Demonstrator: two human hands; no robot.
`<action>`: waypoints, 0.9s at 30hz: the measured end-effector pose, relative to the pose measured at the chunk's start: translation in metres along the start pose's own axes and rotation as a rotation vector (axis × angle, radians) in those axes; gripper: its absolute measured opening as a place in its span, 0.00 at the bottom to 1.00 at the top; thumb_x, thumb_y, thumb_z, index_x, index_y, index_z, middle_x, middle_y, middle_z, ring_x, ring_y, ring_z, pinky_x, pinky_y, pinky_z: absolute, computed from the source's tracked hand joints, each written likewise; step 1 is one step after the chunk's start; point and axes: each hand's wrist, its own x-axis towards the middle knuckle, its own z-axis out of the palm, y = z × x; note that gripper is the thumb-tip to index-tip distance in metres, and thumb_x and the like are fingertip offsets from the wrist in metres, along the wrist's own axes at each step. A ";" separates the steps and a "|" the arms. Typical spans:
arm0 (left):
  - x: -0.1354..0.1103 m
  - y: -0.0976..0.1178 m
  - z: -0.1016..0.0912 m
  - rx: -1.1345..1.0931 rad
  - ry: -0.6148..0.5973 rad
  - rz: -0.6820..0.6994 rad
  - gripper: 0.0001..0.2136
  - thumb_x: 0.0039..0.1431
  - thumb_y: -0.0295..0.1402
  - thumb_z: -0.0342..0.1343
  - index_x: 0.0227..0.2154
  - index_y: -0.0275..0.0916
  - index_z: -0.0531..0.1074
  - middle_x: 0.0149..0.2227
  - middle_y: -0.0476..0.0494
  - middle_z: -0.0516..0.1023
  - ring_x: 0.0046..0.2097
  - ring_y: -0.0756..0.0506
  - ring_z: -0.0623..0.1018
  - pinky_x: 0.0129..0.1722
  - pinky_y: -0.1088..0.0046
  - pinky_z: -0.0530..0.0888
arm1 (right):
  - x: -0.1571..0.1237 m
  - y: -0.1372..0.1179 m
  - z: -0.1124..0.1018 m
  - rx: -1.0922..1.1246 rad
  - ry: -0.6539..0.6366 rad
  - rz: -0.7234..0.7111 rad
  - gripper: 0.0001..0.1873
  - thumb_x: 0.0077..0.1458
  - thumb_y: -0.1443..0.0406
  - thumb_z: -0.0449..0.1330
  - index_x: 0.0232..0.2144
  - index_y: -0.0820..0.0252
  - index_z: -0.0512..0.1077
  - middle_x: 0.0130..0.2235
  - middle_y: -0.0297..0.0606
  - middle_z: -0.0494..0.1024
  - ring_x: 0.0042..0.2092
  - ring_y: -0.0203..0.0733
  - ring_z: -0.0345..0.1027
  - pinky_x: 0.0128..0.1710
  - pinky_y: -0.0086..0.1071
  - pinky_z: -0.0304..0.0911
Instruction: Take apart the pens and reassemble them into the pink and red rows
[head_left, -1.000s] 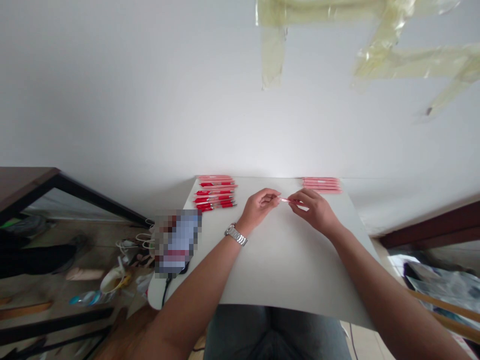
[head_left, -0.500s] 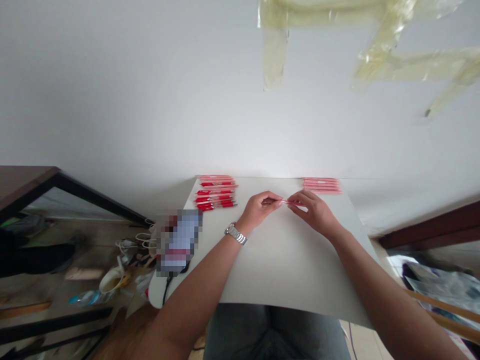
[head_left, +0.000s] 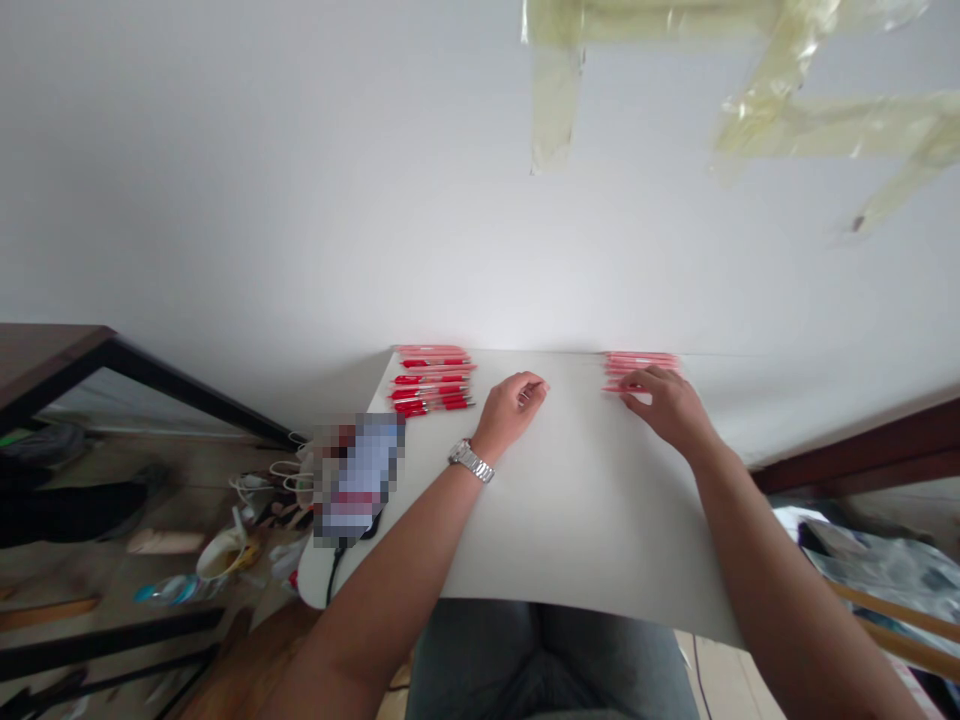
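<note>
White painted wall [head_left: 300, 180] across the upper view, with strips of yellowed translucent tape [head_left: 555, 100] stuck on it. Below, a broad, slightly bowed white board [head_left: 592, 520], its near edge above grey denim jeans [head_left: 547, 660] and its far edge close to the wall.

At the board's far left, a tight row of slim red-and-pink plastic pens [head_left: 431, 382] with metal tips, lying side by side. At the far right, a shorter row of pale pink plastic pens [head_left: 641, 366], also side by side. Right hand [head_left: 670, 405] at that pink row, fingers spread, fingertips [head_left: 628, 385] resting on the pens, with no pen clearly lifted. Left hand [head_left: 516, 408], with a steel link wristwatch [head_left: 471, 461] at its wrist, curled closed over bare board between the rows; anything small inside those fingers, impossible to tell.

Pens likely light, stiff and smooth, apt to roll; safest pinched mid-barrel between thumb and fingertips.

Beside the red row, a pixelated rectangular object [head_left: 360, 478] trailing a black cable [head_left: 331, 580]. Down on the floor at left, a tilted white cup [head_left: 221, 555] with something yellowish inside, too blurred to identify.
</note>
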 end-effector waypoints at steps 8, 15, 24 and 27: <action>0.000 -0.002 0.001 0.008 -0.033 0.002 0.15 0.69 0.46 0.53 0.40 0.40 0.77 0.40 0.44 0.83 0.41 0.46 0.81 0.43 0.71 0.77 | -0.003 0.009 0.000 -0.049 0.011 0.094 0.09 0.61 0.62 0.62 0.42 0.53 0.79 0.46 0.44 0.82 0.47 0.55 0.75 0.46 0.45 0.69; 0.000 -0.002 0.001 0.032 -0.036 0.000 0.15 0.70 0.45 0.53 0.39 0.40 0.77 0.40 0.44 0.83 0.41 0.46 0.81 0.43 0.71 0.77 | -0.004 0.016 0.003 -0.050 0.012 0.090 0.11 0.59 0.62 0.63 0.44 0.53 0.80 0.47 0.44 0.80 0.49 0.55 0.74 0.49 0.46 0.69; 0.000 -0.003 0.002 0.042 -0.030 0.002 0.14 0.70 0.44 0.53 0.39 0.41 0.77 0.41 0.45 0.84 0.41 0.46 0.82 0.43 0.72 0.76 | -0.003 0.015 0.005 0.027 0.052 0.184 0.09 0.58 0.63 0.62 0.41 0.55 0.80 0.43 0.43 0.78 0.39 0.47 0.74 0.41 0.39 0.69; 0.000 -0.004 0.002 0.043 -0.030 0.005 0.14 0.70 0.44 0.53 0.39 0.41 0.77 0.40 0.45 0.84 0.41 0.46 0.82 0.43 0.71 0.77 | 0.000 0.013 0.006 0.070 0.074 0.189 0.09 0.59 0.63 0.62 0.40 0.56 0.81 0.42 0.43 0.78 0.36 0.44 0.73 0.41 0.38 0.70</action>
